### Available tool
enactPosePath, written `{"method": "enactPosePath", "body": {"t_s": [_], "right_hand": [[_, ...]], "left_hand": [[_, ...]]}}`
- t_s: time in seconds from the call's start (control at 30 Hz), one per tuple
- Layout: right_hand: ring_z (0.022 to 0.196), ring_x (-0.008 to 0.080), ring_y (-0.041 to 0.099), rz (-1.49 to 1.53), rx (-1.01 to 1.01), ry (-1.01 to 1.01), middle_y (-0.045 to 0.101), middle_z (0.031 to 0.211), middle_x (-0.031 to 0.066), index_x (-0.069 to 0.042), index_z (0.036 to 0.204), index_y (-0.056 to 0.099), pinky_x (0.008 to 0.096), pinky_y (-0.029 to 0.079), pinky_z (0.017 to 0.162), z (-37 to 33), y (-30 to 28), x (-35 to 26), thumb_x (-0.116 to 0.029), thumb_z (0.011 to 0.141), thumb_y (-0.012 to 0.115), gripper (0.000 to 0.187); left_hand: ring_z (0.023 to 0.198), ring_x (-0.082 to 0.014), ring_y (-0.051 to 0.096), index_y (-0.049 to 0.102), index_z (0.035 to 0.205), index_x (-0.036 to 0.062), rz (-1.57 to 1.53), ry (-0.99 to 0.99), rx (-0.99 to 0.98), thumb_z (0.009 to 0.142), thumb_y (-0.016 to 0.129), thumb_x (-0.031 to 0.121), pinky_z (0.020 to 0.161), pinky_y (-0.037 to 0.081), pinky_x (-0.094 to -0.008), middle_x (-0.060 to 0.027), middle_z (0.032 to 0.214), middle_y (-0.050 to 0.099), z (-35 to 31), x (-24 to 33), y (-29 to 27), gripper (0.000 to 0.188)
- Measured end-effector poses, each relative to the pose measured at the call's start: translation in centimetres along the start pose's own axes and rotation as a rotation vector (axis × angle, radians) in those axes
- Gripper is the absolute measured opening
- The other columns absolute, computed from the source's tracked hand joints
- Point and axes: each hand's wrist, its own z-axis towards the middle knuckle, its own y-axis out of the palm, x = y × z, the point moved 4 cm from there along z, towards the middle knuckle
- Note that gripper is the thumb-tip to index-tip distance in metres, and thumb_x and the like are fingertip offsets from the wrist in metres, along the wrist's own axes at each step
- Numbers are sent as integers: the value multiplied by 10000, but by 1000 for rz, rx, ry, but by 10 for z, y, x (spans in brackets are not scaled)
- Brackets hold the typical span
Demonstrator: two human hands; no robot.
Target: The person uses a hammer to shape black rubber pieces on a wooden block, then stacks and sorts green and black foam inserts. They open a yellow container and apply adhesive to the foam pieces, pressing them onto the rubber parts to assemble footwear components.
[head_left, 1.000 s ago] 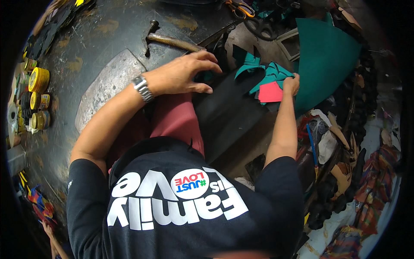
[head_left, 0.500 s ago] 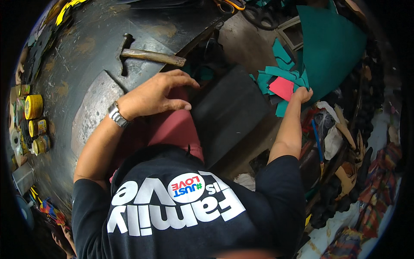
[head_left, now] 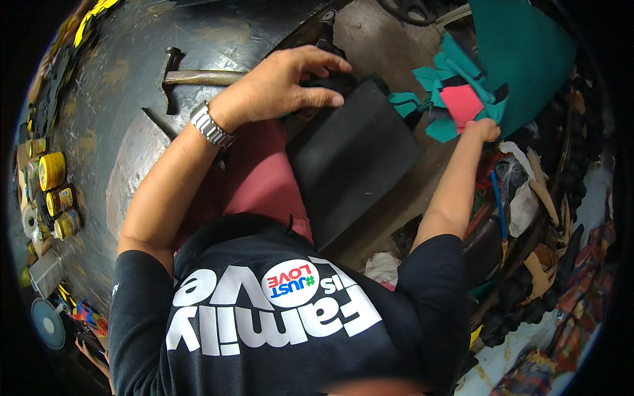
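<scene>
My right hand is closed on the edge of a bundle of green and black cut scraps, with a pinkish-red piece on top. The bundle fans out in front of a large green sheet. Above my knee, my left hand hovers with thumb and fingers apart and nothing between them. Its wrist covers the end of the handle of a hammer lying on the dark table. Close to that hand is a flat black slab. Another green scrap shows at the slab's far corner.
Yellow-lidded jars line the table's left side. A grey metal plate lies on the table. Bags and tan scraps crowd the right, with a blue stick. Another person's arm shows at lower left.
My right hand has moved right and slightly up with the scrap bundle. My left hand has shifted up and right, over the hammer handle's end. A green scrap now shows beside the slab.
</scene>
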Motion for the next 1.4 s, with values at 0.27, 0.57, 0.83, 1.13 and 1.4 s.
{"method": "enactPosePath", "body": {"t_s": [0.27, 0.57, 0.83, 1.13, 1.4], "right_hand": [[1014, 288, 627, 136, -373, -275, 624, 1201, 184, 38, 1241, 567, 397, 529, 923, -101, 3, -103, -10, 900, 514, 348], [1067, 222, 603, -62, -792, -344, 602, 1130, 109, -10, 1225, 519, 353, 467, 973, -291, -37, -79, 148, 861, 514, 397], [1201, 282, 583, -510, -971, -575, 553, 1296, 209, -48, 1446, 365, 416, 466, 995, -299, -96, -104, 104, 883, 500, 598], [1232, 312, 547, -74, -1174, -236, 496, 1359, 250, -9, 1542, 214, 436, 401, 1095, -268, -126, -92, 2, 901, 619, 759], [965, 161, 617, -248, -626, -166, 661, 1088, 104, 11, 1301, 560, 311, 481, 912, -150, -110, 10, 22, 897, 637, 411]], "left_hand": [[1351, -361, 430, 457, 1441, 92, 200, 371, 298, 607, 918, 485, 1105, 412, -440, -208, 1456, 401, 51, 18, 27, 1031], [1413, -417, 346, 348, 1478, 56, 128, 418, 116, 477, 968, 353, 1157, 356, -467, -261, 1521, 321, 62, -13, 92, 1215], [1164, -428, 540, 433, 1360, 27, 94, 396, 92, 608, 847, 255, 952, 511, -459, -227, 1280, 508, 47, -25, 132, 888], [1072, -404, 581, 491, 1219, 38, 115, 382, 7, 610, 859, 242, 853, 535, -465, -175, 1164, 543, 56, -23, 144, 740], [1151, -243, 603, 506, 1325, 36, -201, 291, 341, 675, 900, 313, 1025, 464, -375, -138, 1225, 631, 112, -18, 58, 809]]}}
